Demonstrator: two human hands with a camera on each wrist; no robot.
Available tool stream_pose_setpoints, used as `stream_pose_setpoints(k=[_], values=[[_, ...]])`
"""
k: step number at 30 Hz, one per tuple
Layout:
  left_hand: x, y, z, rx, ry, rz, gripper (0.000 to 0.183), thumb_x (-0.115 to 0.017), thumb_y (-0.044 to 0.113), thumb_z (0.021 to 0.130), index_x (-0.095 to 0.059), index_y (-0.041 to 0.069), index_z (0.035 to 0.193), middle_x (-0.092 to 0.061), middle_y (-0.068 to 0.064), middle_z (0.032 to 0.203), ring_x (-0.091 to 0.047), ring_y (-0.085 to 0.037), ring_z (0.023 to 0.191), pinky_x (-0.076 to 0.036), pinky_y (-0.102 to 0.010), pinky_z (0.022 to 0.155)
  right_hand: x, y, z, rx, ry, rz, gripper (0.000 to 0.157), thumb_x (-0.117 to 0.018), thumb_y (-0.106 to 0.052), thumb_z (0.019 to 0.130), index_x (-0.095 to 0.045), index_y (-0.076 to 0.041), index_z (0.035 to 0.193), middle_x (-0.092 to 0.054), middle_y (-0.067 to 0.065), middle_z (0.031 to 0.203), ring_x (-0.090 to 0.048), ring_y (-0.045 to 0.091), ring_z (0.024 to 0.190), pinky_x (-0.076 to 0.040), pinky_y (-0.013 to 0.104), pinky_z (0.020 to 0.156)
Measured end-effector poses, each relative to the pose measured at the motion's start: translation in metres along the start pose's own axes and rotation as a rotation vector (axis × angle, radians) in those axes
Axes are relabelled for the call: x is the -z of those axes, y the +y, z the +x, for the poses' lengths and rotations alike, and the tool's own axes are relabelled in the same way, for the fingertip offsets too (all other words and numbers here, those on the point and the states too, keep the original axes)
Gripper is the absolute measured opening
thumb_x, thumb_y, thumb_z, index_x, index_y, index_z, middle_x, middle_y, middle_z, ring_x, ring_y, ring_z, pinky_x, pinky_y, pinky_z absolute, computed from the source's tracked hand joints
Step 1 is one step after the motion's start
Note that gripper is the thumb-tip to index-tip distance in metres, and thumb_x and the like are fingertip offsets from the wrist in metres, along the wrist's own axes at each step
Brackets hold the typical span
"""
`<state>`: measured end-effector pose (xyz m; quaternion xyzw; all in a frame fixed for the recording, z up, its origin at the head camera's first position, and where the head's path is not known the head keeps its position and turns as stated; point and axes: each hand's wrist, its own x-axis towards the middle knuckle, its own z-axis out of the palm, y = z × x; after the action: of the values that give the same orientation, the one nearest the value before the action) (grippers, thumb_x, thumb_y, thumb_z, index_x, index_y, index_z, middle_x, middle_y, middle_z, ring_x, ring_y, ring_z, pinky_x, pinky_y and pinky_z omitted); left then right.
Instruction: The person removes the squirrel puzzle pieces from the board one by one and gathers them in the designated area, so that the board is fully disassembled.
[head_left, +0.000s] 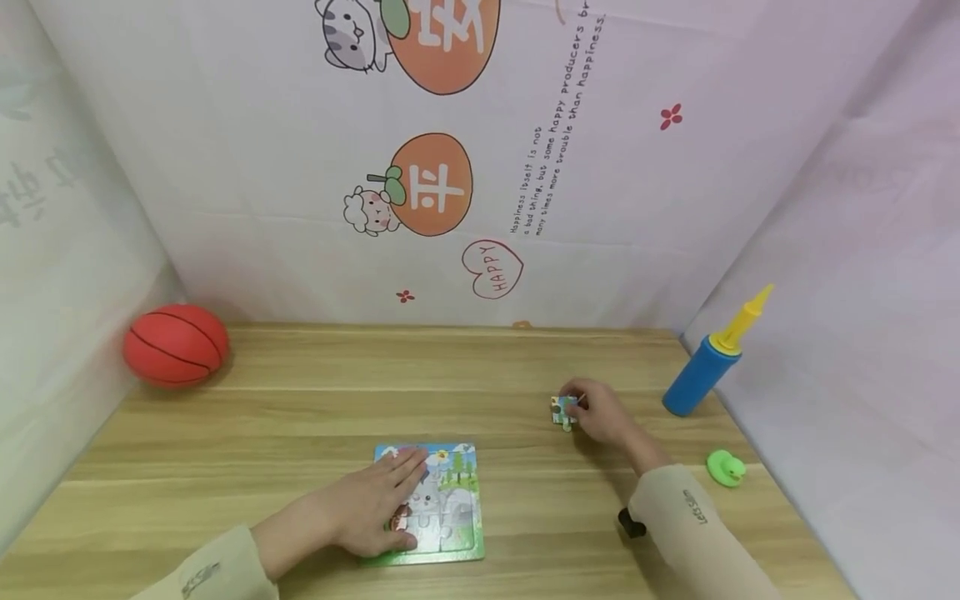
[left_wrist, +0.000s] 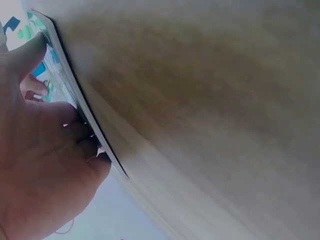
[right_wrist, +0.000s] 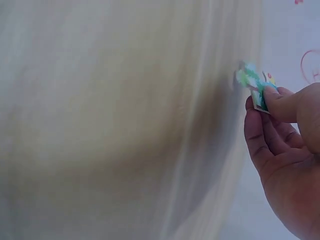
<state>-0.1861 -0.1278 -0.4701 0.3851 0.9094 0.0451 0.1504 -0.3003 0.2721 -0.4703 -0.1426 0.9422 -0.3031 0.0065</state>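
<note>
A square jigsaw puzzle [head_left: 456, 505] with a blue-and-green picture lies near the front middle of the table. Across its left part rests my left hand [head_left: 377, 504], fingers extended and thumb spread; in the left wrist view this hand [left_wrist: 50, 145] meets the puzzle's edge [left_wrist: 75, 90]. Further back and to the right, my right hand [head_left: 600, 412] pinches puzzle pieces [head_left: 561, 408] between thumb and fingers. The right wrist view shows the right hand [right_wrist: 287, 130] gripping the colourful pieces [right_wrist: 255, 85] by one end; how many there are I cannot tell.
At the back left sits a red ball [head_left: 176, 344] with black lines. On the right stands a blue hand pump [head_left: 701, 377] with a yellow nozzle, and a small green toy [head_left: 725, 468] lies before it. Printed white cloth [head_left: 300, 167] walls the wooden table [head_left: 300, 417].
</note>
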Motion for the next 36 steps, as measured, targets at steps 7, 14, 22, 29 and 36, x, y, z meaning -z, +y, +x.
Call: stream_pose_setpoints(k=[7,14,22,29,36], values=[[0.002,0.001,-0.003,0.002,0.001,-0.017,0.093,-0.054,0.063,0.100,-0.027,0.001,0.163,-0.017,-0.016,0.176,-0.020,-0.032,0.164,-0.027,-0.053,0.132,-0.004,0.010,0.001,-0.041,-0.032,-0.037,0.021,-0.064,0.004,0.097,-0.071,0.001,0.116,-0.073,0.021,0.114,-0.068,0.029,0.098,-0.059,0.043,0.084],[0.003,0.002,-0.003,-0.005,0.004,-0.003,0.093,-0.054,0.064,0.100,-0.027,0.001,0.163,-0.018,-0.016,0.176,-0.022,-0.032,0.163,-0.028,-0.052,0.132,0.000,0.020,0.005,-0.089,-0.055,-0.070,0.024,-0.061,0.005,0.098,-0.070,0.001,0.120,-0.072,0.021,0.119,-0.066,0.029,0.101,-0.059,0.046,0.088],[0.000,0.000,-0.001,0.003,0.005,0.012,0.092,-0.053,0.063,0.100,-0.026,0.002,0.164,-0.017,-0.014,0.176,-0.020,-0.031,0.164,-0.027,-0.050,0.133,0.002,0.016,0.009,-0.116,-0.035,-0.166,0.027,-0.058,0.008,0.095,-0.071,0.001,0.118,-0.073,0.021,0.115,-0.069,0.035,0.105,-0.058,0.055,0.095],[0.001,-0.001,0.000,-0.005,0.015,0.020,0.093,-0.054,0.064,0.100,-0.027,0.001,0.163,-0.019,-0.016,0.175,-0.023,-0.032,0.163,-0.029,-0.052,0.132,0.001,0.006,0.009,-0.129,-0.036,-0.290,0.028,-0.064,0.006,0.094,-0.069,0.001,0.121,-0.069,0.022,0.117,-0.067,0.039,0.110,-0.058,0.056,0.098],[0.005,0.003,-0.002,0.004,0.002,0.022,0.093,-0.056,0.063,0.099,-0.030,0.001,0.162,-0.021,-0.016,0.175,-0.024,-0.032,0.163,-0.030,-0.051,0.132,-0.004,0.004,0.005,-0.088,-0.014,-0.450,0.026,-0.066,0.003,0.093,-0.070,0.000,0.118,-0.069,0.020,0.111,-0.068,0.036,0.099,-0.060,0.053,0.085]])
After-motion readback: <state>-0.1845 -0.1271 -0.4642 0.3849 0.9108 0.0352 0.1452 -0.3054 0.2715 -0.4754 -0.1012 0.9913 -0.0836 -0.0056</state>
